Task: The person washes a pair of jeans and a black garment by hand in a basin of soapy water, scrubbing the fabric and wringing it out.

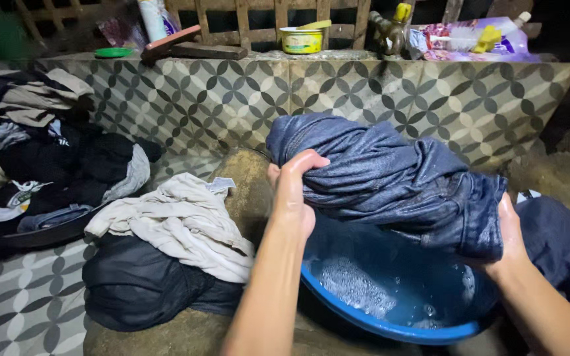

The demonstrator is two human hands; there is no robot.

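Head view: we grip wet blue jeans (390, 181) between both hands.
Left hand (293, 191) and right hand (506, 240) clench it above a soapy blue basin (390, 326); cream cloth (179, 224) lies left.

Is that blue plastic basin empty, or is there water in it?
Not empty: the blue plastic basin holds soapy water, with white foam showing at the bottom. How deep, cannot tell.

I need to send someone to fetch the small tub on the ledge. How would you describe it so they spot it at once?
Look along the top of the patterned tile wall, in front of the wooden lattice. Near the middle sits a small round yellow tub with a pale rim. It is the only open container there, unlike the flat green lid and bricks to its left.
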